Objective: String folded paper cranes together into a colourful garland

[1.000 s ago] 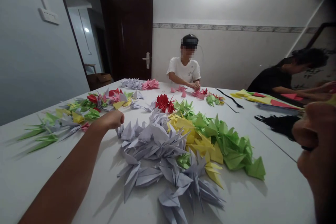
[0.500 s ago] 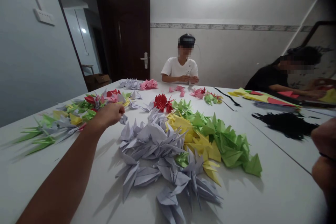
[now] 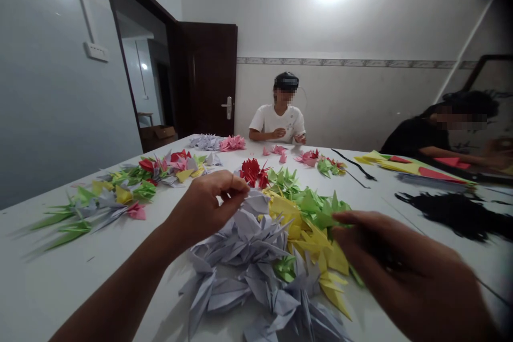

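My left hand [image 3: 210, 206] is pinched closed on a grey paper crane [image 3: 256, 202], over the back of the heap of grey cranes [image 3: 240, 246]. Thumb and forefinger of my right hand [image 3: 393, 262] reach over the green cranes [image 3: 316, 200]; the thumb and index finger are apart, and nothing shows between them. Yellow cranes [image 3: 316, 246] lie between the grey and green ones. Just behind the left fingertips sits a cluster of red cranes [image 3: 252, 170].
Mixed coloured cranes [image 3: 120, 189] lie at the left, with pink cranes [image 3: 232, 142] farther back. Black strings [image 3: 452, 208] and paper sheets [image 3: 420, 165] are at the right. A person in white [image 3: 280, 120] sits opposite; another in black [image 3: 417, 131] leans at the right.
My left hand has moved right, from beside the mixed cranes to the grey heap. My right hand has come in from the right edge to the green cranes. The view has tilted up slightly.
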`<action>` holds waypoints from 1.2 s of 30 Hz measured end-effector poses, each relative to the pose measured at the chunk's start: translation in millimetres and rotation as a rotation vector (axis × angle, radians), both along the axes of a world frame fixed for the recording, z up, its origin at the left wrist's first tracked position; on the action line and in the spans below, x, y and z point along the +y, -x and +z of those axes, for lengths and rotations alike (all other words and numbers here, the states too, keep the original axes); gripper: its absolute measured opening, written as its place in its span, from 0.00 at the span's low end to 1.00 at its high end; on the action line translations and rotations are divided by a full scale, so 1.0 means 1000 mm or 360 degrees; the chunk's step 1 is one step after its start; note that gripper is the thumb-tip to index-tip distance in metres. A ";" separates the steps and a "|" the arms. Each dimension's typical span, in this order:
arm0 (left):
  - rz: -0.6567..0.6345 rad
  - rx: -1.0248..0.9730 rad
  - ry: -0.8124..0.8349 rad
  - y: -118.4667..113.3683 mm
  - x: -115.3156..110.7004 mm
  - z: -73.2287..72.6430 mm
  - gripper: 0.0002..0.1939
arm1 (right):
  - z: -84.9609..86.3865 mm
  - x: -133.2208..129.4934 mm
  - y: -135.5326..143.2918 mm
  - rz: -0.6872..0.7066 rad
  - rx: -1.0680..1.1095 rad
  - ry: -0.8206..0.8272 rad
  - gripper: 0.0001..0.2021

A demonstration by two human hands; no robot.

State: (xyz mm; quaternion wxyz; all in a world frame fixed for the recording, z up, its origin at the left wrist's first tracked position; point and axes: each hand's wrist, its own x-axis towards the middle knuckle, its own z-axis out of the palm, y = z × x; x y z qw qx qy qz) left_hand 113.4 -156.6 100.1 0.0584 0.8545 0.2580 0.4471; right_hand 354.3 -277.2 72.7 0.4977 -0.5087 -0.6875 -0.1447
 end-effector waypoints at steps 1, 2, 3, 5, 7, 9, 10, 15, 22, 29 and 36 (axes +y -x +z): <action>-0.0042 -0.0010 -0.0053 -0.004 -0.006 -0.001 0.06 | -0.001 0.002 0.010 0.0054 -0.0042 0.0004 0.06; -0.0091 -0.0017 -0.0091 -0.007 -0.011 -0.002 0.06 | -0.002 0.004 0.018 0.0096 -0.0072 0.0016 0.06; -0.0143 -0.0030 -0.0117 -0.010 -0.016 -0.004 0.05 | -0.005 0.006 0.024 0.0131 -0.0094 0.0045 0.07; -0.0242 -0.0047 -0.0137 -0.016 -0.026 -0.007 0.05 | -0.011 0.009 0.031 0.0172 -0.0115 0.0090 0.10; -0.0330 -0.0041 -0.0128 -0.020 -0.034 -0.010 0.05 | -0.016 0.010 0.032 0.0185 -0.0138 0.0089 0.11; -0.0398 -0.0029 -0.0104 -0.024 -0.040 -0.012 0.04 | -0.019 0.011 0.031 0.0170 -0.0129 0.0036 0.12; -0.0423 -0.0031 -0.0088 -0.025 -0.043 -0.012 0.04 | -0.019 0.011 0.030 0.0165 -0.0117 0.0013 0.12; -0.0500 -0.0077 0.0113 -0.026 -0.047 -0.013 0.04 | -0.013 0.012 0.024 0.0229 -0.0125 -0.0060 0.07; -0.0535 -0.0169 0.0522 -0.029 -0.046 -0.022 0.19 | -0.008 0.012 0.025 0.0374 0.0213 -0.0047 0.04; -0.1050 -0.0327 0.1328 -0.035 -0.045 -0.028 0.28 | -0.008 0.014 0.032 0.0591 0.0727 0.0244 0.03; -0.1165 -0.0469 0.1655 -0.040 -0.041 -0.033 0.28 | -0.014 0.018 0.030 0.0659 0.0834 0.0393 0.03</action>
